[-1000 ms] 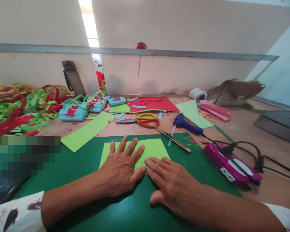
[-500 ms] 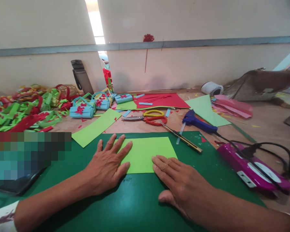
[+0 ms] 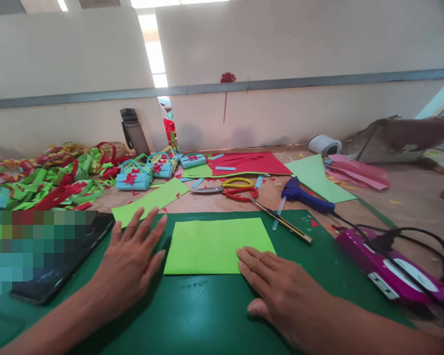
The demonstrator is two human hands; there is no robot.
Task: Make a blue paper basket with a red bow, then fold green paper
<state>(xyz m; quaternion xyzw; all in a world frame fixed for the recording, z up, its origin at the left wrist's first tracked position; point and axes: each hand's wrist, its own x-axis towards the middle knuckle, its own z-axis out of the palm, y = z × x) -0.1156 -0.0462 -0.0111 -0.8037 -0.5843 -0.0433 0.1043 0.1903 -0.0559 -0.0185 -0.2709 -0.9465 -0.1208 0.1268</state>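
I have two bare hands in front of me over a dark green mat on a table. Between them, lying flat on the mat, is a bright green sheet, its long near edge facing me. My right hand is open and palm down, its fingers held together with their tips resting on the sheet's near right corner, and the thumb set apart; it grips nothing. My left hand is open too, fingers spread, to the left of the sheet and apart from it, holding nothing. Its fingertips overlap the lower end of a light green strip; I cannot tell whether they touch it. Left of that hand lies a black phone, partly hidden by blurred blocks. Beyond the left hand are small blue paper bags with red bows, and a heap of coloured paper strips. Ahead of both hands rest scissors with yellow and red handles. A craft knife lies beyond the right hand, near a blue glue gun. To that hand's right sits a magenta power strip with black cables.
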